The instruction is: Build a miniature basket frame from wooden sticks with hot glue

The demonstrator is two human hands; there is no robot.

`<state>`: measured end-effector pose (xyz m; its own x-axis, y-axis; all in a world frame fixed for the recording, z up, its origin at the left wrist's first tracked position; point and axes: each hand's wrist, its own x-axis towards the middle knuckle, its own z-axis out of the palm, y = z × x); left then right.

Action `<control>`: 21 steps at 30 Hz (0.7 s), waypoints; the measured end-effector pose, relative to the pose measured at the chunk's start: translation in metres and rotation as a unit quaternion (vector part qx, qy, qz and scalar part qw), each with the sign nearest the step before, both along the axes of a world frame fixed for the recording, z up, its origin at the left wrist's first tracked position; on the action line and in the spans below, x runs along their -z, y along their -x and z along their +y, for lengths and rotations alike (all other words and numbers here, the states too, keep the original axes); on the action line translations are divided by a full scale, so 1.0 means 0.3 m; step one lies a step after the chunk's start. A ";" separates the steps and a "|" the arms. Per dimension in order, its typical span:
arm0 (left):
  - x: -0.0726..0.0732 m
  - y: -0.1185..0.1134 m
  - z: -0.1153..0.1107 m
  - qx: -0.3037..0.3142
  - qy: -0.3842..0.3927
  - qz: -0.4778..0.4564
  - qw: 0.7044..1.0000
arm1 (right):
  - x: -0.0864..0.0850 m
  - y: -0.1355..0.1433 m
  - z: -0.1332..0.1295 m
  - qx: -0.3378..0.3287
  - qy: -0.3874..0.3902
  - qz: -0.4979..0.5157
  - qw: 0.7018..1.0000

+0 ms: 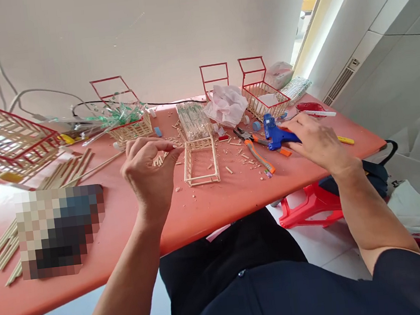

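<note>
My left hand [146,172] is raised with thumb and forefinger brought together in a pinch. Whatever lies between those fingertips is too small to make out. Just right of it, a small open frame of pale wooden sticks [216,163] rests on the orange-red table [201,216]. My right hand [318,142] is closed around the handle of a blue glue gun [278,135], whose front end points left. Beneath and beside the gun lie pliers with orange-grey handles [258,156]. Short stick offcuts [228,170] are scattered around the frame.
Wooden stick baskets with red rims [263,95] [131,131] stand along the wall, and a larger one [10,137] is at far left. Clear-wrapped bundles [193,119], crumpled tissue [226,105] and loose long sticks [4,246] lie about. A red stool [310,206] is below.
</note>
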<state>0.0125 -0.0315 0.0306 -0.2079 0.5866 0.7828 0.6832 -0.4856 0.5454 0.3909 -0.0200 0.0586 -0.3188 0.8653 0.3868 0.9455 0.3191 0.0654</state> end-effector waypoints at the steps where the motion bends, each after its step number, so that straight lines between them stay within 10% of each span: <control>1: 0.004 0.001 0.002 0.002 -0.004 0.007 1.000 | 0.023 -0.005 -0.001 -0.002 0.017 -0.014 1.000; 8: 0.016 0.003 0.013 0.017 -0.038 0.028 0.999 | 0.118 -0.003 -0.006 0.007 0.049 -0.029 0.998; 21: 0.009 -0.017 0.007 0.097 0.020 -0.051 0.994 | 0.053 0.041 -0.088 -0.014 0.009 0.035 0.999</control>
<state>0.0175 -0.0293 0.0280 -0.1656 0.6536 0.7385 0.5186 -0.5792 0.6289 0.3788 -0.0464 0.0427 -0.3155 0.8633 0.3939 0.9385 0.3454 -0.0053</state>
